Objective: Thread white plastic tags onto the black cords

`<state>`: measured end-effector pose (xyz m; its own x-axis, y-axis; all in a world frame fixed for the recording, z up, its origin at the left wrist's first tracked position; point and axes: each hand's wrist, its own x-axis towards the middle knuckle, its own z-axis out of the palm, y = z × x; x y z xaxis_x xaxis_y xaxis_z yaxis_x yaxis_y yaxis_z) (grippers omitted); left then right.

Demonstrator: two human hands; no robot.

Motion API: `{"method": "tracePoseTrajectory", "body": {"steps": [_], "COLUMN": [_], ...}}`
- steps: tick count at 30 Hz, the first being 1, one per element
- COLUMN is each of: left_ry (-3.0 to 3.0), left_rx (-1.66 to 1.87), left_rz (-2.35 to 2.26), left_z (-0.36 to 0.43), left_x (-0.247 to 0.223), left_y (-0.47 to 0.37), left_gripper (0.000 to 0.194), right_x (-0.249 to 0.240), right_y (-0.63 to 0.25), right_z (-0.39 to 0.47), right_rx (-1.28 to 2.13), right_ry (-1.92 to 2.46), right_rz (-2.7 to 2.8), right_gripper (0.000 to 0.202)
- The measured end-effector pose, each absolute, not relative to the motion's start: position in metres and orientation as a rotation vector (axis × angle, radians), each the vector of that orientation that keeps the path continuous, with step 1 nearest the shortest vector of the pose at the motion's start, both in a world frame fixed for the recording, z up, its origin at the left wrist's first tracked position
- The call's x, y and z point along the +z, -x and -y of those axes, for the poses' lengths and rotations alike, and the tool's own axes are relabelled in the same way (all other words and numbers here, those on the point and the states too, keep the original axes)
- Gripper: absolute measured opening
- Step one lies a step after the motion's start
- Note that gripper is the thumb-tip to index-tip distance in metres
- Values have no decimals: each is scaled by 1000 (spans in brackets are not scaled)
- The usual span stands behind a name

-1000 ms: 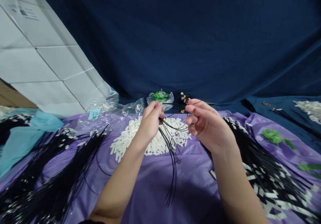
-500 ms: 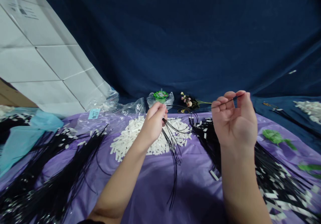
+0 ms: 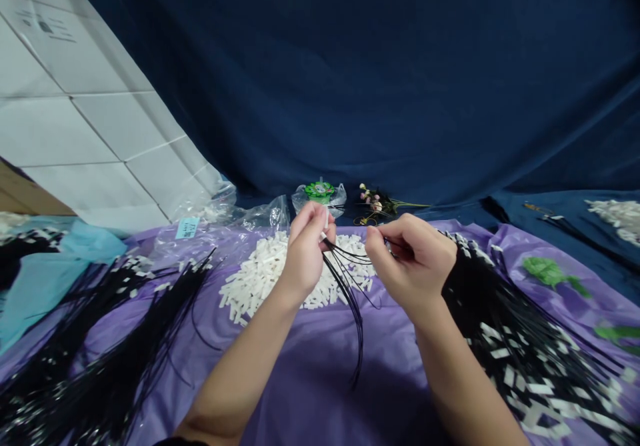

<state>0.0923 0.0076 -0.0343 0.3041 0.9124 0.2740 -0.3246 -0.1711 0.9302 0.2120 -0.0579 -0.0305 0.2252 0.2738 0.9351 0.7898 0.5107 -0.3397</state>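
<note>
My left hand [image 3: 306,249] is closed around a small bunch of thin black cords [image 3: 356,319] that hang down in front of the purple cover. White bits show at its thumb and fingertips, by the cords' upper ends. To the right, my right hand [image 3: 413,253] is closed with knuckles up, level with the left. Several cords stretch from the left hand to its fingers; exactly what it pinches is partly hidden. Behind and below the left hand lies a heap of small white pieces [image 3: 260,276].
Black cords with white tags [image 3: 500,306] lie at right, and more black bundles [image 3: 125,339] at left. Behind are a clear plastic bag [image 3: 250,218], a green-lidded cup [image 3: 320,191] and artificial flowers [image 3: 373,199]. A purple cover [image 3: 300,379] spreads underneath.
My right hand has turned from palm-up to knuckles-up and come left, closer to the left hand. The long cord it drew out to the right no longer shows. The left hand stays nearly still.
</note>
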Motion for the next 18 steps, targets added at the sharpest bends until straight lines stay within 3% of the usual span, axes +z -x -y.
{"method": "tracePoseTrajectory", "body": {"steps": [10,18], "left_ry": [-1316,-1407], "left_rx": [1232,1184], "left_rz": [-560,-521], "left_z": [-6,-9], "left_x": [-34,-34], "left_y": [-91,-88], "left_gripper": [26,25], "right_x": [-32,-30], "right_y": [-212,-215], "right_z": [60,63], "right_rx": [-330,187], "right_ry": [1065,1110], "right_rz": [1354,1164], "right_gripper": [21,24]}}
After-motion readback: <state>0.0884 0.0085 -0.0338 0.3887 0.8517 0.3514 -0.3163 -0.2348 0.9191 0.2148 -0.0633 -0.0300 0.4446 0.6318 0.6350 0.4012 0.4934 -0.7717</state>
